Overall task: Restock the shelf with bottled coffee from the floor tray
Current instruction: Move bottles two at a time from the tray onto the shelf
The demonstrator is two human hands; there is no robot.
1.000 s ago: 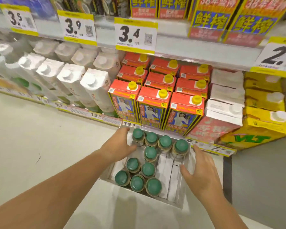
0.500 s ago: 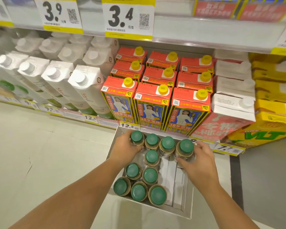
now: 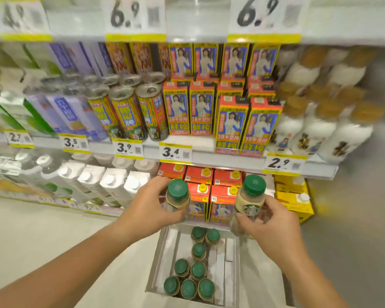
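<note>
My left hand (image 3: 150, 206) grips a green-capped coffee bottle (image 3: 177, 195), held upright above the floor tray (image 3: 162, 258). My right hand (image 3: 269, 221) grips a second green-capped coffee bottle (image 3: 250, 197) with a round green logo on its label, lifted slightly higher. Both bottles hang in front of the bottom shelf's red cartons (image 3: 222, 196). Several more green-capped bottles (image 3: 192, 272) stand upright in the left half of the white tray on the floor below my hands.
Shelves rise ahead: white cartons (image 3: 111, 183) bottom left, yellow cartons (image 3: 293, 196) bottom right. The middle shelf holds cans (image 3: 129, 112), blue-and-red cartons (image 3: 249, 125) and white bottles (image 3: 320, 130). Price tags (image 3: 175, 152) line the shelf edges. Pale floor (image 3: 42, 230) lies to the left.
Both hands closed on one bottle each from the tray's far row and lifted them out. The view tilted up, bringing the middle shelf into sight.
</note>
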